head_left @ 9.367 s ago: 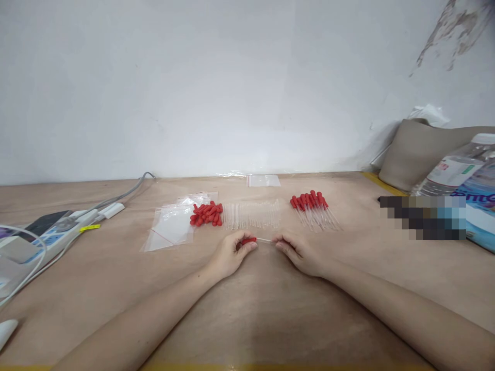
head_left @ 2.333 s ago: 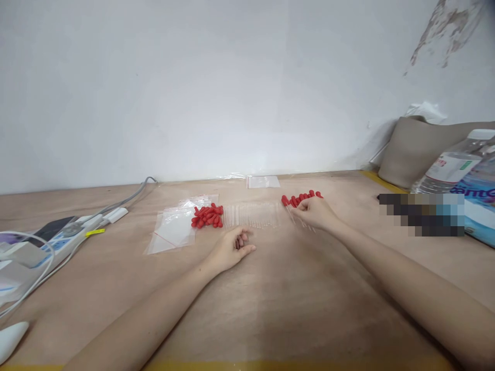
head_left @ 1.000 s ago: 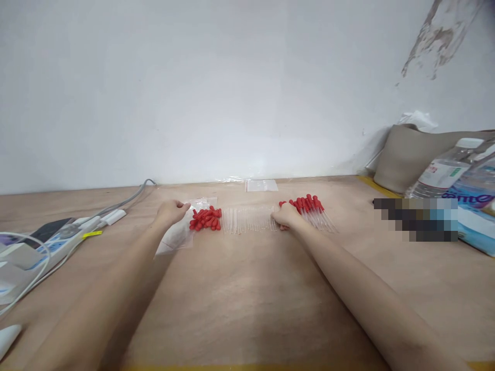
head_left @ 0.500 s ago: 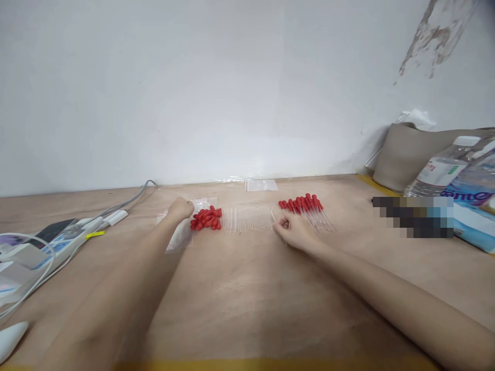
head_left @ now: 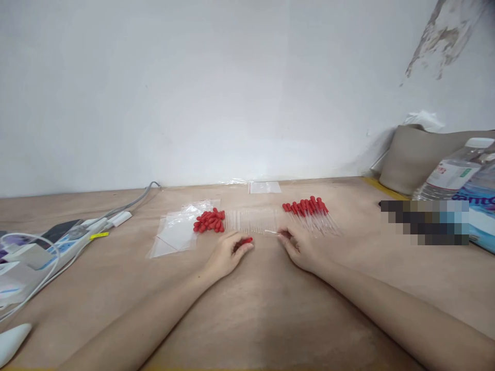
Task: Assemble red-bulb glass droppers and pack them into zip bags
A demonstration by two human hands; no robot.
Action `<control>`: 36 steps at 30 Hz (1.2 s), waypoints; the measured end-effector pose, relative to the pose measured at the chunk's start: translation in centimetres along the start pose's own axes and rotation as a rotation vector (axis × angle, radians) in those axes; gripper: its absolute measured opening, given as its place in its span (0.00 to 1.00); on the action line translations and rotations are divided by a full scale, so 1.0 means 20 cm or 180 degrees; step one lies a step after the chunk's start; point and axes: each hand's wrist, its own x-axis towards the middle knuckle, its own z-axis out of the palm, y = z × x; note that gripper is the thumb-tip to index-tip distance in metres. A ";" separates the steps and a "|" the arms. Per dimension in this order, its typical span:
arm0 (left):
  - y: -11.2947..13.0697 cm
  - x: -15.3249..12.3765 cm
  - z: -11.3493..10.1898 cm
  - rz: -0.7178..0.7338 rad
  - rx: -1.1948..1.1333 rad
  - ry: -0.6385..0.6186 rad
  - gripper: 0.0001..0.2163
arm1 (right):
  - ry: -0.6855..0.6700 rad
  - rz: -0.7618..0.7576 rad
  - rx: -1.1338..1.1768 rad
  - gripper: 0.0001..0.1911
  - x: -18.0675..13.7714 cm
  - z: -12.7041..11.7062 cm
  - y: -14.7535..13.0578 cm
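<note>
Between the fingertips of my left hand (head_left: pixel 229 252) is a red rubber bulb (head_left: pixel 247 240). My right hand (head_left: pixel 299 246) pinches a clear glass dropper tube (head_left: pixel 270 232), its free end pointing left toward the bulb; the two are apart. Beyond my hands lies a row of loose clear tubes (head_left: pixel 251 221). A heap of red bulbs (head_left: pixel 210 221) sits left of the row, partly over clear plastic bags (head_left: pixel 174 233). To the right lie several droppers with red bulbs fitted (head_left: pixel 309 208), their tubes pointing toward me.
A power strip (head_left: pixel 58 252) with plugs and cables runs along the left. Another clear bag (head_left: pixel 265 187) lies near the wall. At the right are a plastic bottle (head_left: pixel 448 170), a grey-brown container (head_left: pixel 406 159) and a blurred-out patch. A white object (head_left: pixel 13 342) is at lower left.
My left hand has come from beside the bulb heap toward the middle, now with a red bulb. My right hand has drawn slightly nearer, its tube turned to point left.
</note>
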 end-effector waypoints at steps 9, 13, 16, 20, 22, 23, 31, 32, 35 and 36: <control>0.01 0.02 0.00 0.0117 -0.0028 -0.0205 0.08 | -0.0476 -0.0296 -0.0240 0.06 0.01 0.02 -0.06; 0.01 0.02 0.01 0.0143 -0.0093 -0.0222 0.08 | -0.0578 -0.0207 -0.0301 0.06 0.02 0.01 -0.07; 0.00 0.02 0.01 0.0170 -0.0207 -0.0255 0.09 | -0.0636 -0.0167 -0.0216 0.06 0.02 0.01 -0.08; 0.00 0.02 0.00 0.0295 -0.0340 -0.0422 0.10 | -0.0711 -0.0124 0.0125 0.08 0.02 0.01 -0.05; 0.00 0.01 -0.01 0.0336 -0.0393 -0.0545 0.10 | -0.0792 -0.0092 0.0206 0.08 0.02 0.02 -0.03; 0.01 0.01 -0.01 0.0351 -0.0406 -0.0596 0.10 | -0.0840 -0.0091 0.0193 0.08 0.02 0.02 -0.02; 0.02 0.00 0.00 0.0441 -0.0258 -0.0736 0.11 | -0.0761 -0.0701 -0.0298 0.10 0.02 0.00 0.01; 0.01 0.00 0.00 0.0466 -0.0214 -0.0725 0.11 | -0.0725 -0.0781 -0.0411 0.11 0.01 0.00 0.00; 0.00 -0.01 0.01 0.0565 -0.0046 -0.0635 0.10 | -0.0667 -0.0915 -0.0696 0.11 0.00 -0.02 -0.01; 0.00 -0.02 0.01 0.0598 0.0005 -0.0615 0.10 | -0.0671 -0.0936 -0.0752 0.11 0.00 -0.02 -0.02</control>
